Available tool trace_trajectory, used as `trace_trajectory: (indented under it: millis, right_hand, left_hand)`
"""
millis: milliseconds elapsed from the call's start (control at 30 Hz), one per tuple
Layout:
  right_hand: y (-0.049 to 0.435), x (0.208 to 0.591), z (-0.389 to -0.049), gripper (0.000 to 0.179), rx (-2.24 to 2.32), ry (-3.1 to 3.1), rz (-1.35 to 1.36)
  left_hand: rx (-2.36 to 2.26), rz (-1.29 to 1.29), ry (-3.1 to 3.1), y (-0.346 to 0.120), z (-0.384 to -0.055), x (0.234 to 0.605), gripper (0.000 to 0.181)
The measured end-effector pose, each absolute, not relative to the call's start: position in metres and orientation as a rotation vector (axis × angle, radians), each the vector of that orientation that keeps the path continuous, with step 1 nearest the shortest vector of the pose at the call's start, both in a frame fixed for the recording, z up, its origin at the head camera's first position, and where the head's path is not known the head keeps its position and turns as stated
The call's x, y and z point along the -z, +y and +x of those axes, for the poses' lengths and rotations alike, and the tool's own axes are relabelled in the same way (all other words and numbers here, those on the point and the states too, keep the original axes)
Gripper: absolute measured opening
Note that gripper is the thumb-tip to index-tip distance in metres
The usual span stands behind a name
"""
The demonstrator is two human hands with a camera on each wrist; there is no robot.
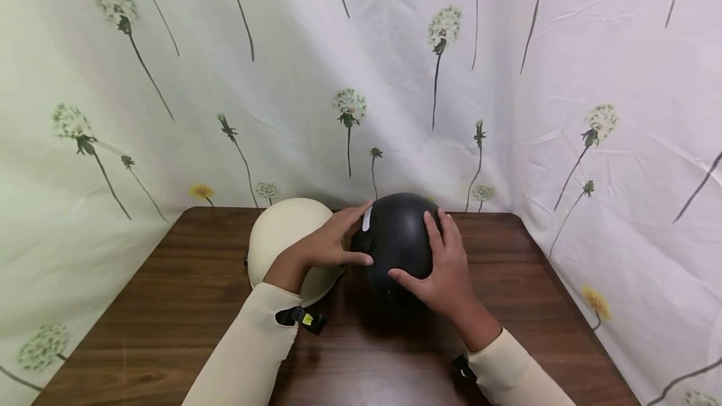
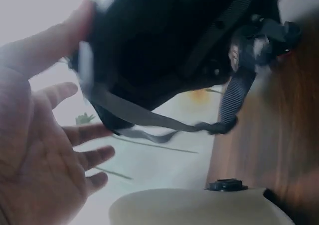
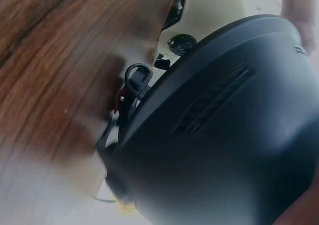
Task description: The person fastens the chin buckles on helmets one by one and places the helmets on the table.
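Note:
A matte black helmet [image 1: 403, 230] is tilted over the table, its opening turned toward the left and down. My right hand [image 1: 442, 262] grips its rounded shell from the right, fingers and thumb spread over it. At the left rim, my left hand [image 1: 329, 237] holds the edge, thumb in front and fingers behind. A chin strap [image 2: 164, 123] with a buckle [image 2: 264, 43] dangles from the dark inside. Beside it a cream helmet [image 1: 287, 224] rests dome up, partly covered by my left forearm and hand. A white label [image 1: 367, 218] marks the black shell near its rim.
Both helmets are near the back edge of the brown wooden table [image 1: 169, 324]. A hanging cloth [image 1: 282, 80] printed with dandelions encloses the back and sides. Black wrist devices [image 1: 299, 318] show at both cream sleeves.

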State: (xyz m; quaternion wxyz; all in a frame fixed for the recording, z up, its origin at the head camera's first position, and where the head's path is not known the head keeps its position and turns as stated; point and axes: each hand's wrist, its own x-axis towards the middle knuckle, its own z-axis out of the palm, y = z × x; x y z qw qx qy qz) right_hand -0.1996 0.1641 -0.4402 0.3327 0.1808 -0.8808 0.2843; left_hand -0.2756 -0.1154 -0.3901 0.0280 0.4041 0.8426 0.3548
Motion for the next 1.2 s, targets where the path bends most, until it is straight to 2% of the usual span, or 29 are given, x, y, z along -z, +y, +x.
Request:
trace_trajectory:
  millis: [100, 333, 633, 900, 1067, 1200]
  right_hand:
    - [0.163, 0.444, -0.2, 0.117, -0.62, -2.306, 0.488]
    - [0.157, 0.452, -0.2, 0.118, -0.466, -2.318, 0.513]
    - [0.148, 0.459, -0.201, 0.116, -0.368, -2.351, 0.545]
    - [0.143, 0.46, -0.2, 0.109, -0.414, -2.354, 0.551]
    - [0.148, 0.463, -0.201, 0.098, -0.597, -2.388, 0.572]
    - [0.154, 0.463, -0.202, 0.096, -0.63, -2.452, 0.52]
  left_hand:
    - [-1.045, 1.293, 2.584, -0.111, -0.273, 0.391, 0.114]
    - [-1.018, 1.121, 2.618, -0.103, -0.269, 0.402, 0.126]
    - [-1.035, 1.065, 2.636, -0.096, -0.268, 0.418, 0.137]
    - [-1.075, 0.976, 2.579, -0.1, -0.269, 0.424, 0.128]
    - [-1.07, 0.981, 2.625, -0.103, -0.268, 0.421, 0.112]
    - [-1.085, 1.039, 2.643, -0.101, -0.266, 0.412, 0.1]
